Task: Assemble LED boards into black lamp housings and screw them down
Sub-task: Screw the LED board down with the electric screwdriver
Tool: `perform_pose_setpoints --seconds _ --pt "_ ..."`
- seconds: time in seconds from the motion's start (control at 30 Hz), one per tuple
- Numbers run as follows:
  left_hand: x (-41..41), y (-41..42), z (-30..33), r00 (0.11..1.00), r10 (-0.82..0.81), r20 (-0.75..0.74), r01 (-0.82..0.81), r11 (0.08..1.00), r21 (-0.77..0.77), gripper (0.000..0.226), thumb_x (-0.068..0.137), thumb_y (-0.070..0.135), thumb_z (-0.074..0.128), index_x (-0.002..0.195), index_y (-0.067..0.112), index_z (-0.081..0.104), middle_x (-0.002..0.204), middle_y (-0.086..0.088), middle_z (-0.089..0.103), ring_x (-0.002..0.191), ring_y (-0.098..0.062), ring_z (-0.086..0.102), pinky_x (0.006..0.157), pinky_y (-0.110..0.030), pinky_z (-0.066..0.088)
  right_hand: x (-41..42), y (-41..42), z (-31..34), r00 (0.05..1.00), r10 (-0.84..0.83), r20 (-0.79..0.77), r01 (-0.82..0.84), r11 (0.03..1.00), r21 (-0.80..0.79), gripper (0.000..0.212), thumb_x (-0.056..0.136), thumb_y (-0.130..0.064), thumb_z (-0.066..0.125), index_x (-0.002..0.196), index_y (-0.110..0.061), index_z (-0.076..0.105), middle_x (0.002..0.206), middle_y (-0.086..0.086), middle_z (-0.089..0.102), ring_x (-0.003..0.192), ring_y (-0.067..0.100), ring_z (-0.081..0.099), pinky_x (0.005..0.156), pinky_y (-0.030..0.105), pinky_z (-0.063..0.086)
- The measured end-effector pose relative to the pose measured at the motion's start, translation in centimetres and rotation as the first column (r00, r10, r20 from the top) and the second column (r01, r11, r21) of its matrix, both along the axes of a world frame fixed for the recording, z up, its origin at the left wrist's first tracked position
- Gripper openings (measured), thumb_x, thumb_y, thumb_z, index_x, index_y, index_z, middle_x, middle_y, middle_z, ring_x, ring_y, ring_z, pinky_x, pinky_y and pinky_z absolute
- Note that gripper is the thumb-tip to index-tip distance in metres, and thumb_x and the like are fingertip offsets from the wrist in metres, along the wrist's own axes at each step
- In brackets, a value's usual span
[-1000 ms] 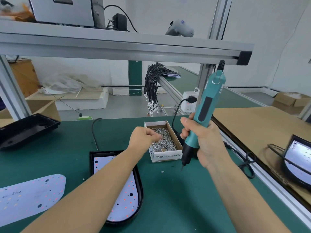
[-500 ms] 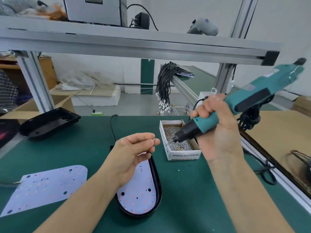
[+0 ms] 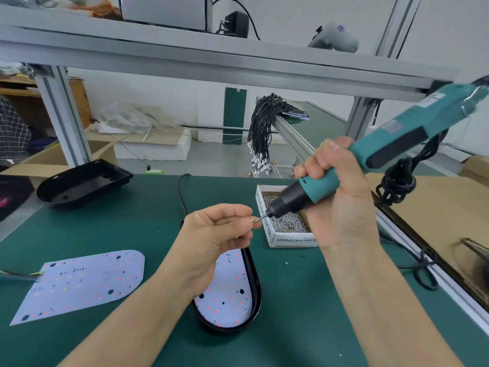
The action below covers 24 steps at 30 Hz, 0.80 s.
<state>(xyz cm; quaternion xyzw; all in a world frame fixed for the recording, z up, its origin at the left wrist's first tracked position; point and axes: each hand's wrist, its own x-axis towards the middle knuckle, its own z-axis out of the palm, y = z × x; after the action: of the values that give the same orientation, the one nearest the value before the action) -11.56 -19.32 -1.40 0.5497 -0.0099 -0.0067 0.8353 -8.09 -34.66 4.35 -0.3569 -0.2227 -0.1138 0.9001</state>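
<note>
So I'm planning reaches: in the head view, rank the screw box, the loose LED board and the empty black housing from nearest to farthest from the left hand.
1. Screw box, just right of the left hand.
2. Loose LED board, lower left on the mat.
3. Empty black housing, far left at the back.

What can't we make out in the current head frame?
- Screw in the left hand: too small to tell if it sits on the screwdriver bit.
- LED board in the housing: far end hidden by the left hand.
- Screw box label: cut off by the right hand.
</note>
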Motion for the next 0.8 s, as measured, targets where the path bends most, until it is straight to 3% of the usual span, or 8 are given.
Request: perform_pose_setpoints --seconds 0.57,0.8 --pt "0.00 -0.42 -0.33 0.999 -0.031 0.028 0.030 0.999 0.035 0.015 0.056 0.010 0.074 0.069 0.015 0.078 0.078 -0.014 0.074 0.058 -0.013 0.066 0.058 -0.021 0.054 -0.19 -0.46 0.04 1.000 -0.016 -0.019 0.016 1.000 -0.003 0.026 0.078 0.001 0.056 0.069 -0.021 0.044 0.056 -0.007 0.041 0.048 0.008 0.041 0.058 0.023 0.044" --pt "0.13 -0.64 -0.83 0.997 0.046 0.063 -0.048 0.998 0.029 0.012 0.060 0.003 0.073 0.068 0.012 0.076 0.072 -0.013 0.073 0.070 -0.018 0.072 0.059 -0.021 0.054 -0.28 -0.26 -0.60 0.999 -0.033 0.032 0.034 0.999 -0.022 0.027 0.080 0.001 0.054 0.069 -0.022 0.048 0.058 -0.007 0.042 0.050 0.009 0.041 0.060 0.024 0.043"
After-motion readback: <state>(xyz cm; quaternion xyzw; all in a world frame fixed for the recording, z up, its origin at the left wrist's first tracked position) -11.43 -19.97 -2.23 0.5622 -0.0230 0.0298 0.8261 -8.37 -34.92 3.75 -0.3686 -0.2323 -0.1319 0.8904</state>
